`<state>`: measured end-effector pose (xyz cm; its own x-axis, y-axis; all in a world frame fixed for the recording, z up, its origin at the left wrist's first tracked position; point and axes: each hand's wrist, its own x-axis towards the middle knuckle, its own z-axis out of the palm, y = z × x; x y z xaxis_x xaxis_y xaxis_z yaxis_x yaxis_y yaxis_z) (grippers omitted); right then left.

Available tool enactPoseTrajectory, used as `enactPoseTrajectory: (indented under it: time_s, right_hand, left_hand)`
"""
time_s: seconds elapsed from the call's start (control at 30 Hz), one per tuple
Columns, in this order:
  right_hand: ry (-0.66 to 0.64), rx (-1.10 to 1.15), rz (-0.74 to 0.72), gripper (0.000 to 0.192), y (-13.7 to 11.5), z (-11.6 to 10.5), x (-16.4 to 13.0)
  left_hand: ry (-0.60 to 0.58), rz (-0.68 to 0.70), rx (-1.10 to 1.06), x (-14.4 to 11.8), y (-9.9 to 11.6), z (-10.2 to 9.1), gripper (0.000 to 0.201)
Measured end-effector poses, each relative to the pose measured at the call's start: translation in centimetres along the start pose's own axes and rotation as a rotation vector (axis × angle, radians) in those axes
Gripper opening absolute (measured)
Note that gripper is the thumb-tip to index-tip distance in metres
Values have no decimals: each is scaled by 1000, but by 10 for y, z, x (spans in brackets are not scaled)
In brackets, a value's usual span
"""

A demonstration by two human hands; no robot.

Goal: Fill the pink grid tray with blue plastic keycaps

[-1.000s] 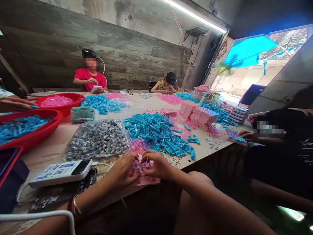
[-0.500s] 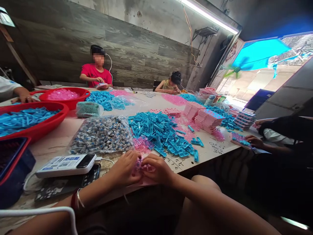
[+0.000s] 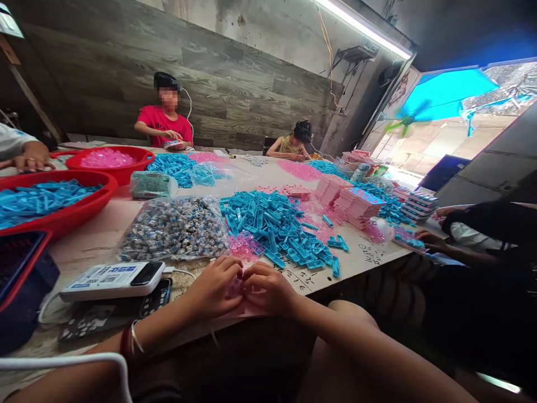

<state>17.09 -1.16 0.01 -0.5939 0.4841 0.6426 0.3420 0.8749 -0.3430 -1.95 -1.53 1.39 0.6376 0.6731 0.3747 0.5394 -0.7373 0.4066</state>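
Note:
My left hand point(image 3: 216, 288) and my right hand point(image 3: 268, 290) meet at the near edge of the table point(image 3: 369, 254), fingertips pressed together over a small pink plastic piece point(image 3: 236, 286). A flat pink tray lies mostly hidden beneath both hands. Just beyond my fingers sits a cluster of clear pink parts point(image 3: 244, 245), and behind it a large heap of blue plastic pieces point(image 3: 277, 226). A clear bag of small grey-blue parts point(image 3: 174, 229) lies to the left of the heap.
A white power bank point(image 3: 112, 279) with a cable rests on a phone at my left. Red bowls point(image 3: 62, 215) hold blue and pink parts. Stacks of pink trays point(image 3: 354, 204) stand further right. Other people sit around the table; one person's hand point(image 3: 432, 240) works at the right.
My hands have drawn closer together until the fingertips touch over the pink piece. The view has shifted slightly, and the hand at the far left has moved.

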Motion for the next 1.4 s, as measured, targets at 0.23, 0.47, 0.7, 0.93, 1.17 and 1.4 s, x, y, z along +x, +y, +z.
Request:
enactPoseTrajectory:
  time_s: [0.23, 0.47, 0.7, 0.93, 1.17, 1.4]
  right_hand:
    - [-27, -85, -47, 7, 1, -3, 1]
    - [-13, -77, -59, 4, 2, -3, 0]
    - [-35, -17, -62, 5, 0, -2, 2]
    - [23, 22, -59, 8, 5, 5, 0]
    - [35, -28, -57, 10, 7, 6, -2]
    - [39, -38, -50, 15, 5, 3, -1]
  left_hand:
    - [31, -23, -128, 2, -6, -2, 8]
    - [49, -35, -227, 3, -13, -3, 4]
    - [14, -112, -295, 2, -17, 0, 8]
    - [1, -122, -298, 4, -14, -3, 11]
    - [37, -176, -249, 3, -10, -2, 15]
    - [54, -189, -345, 5, -6, -4, 16]
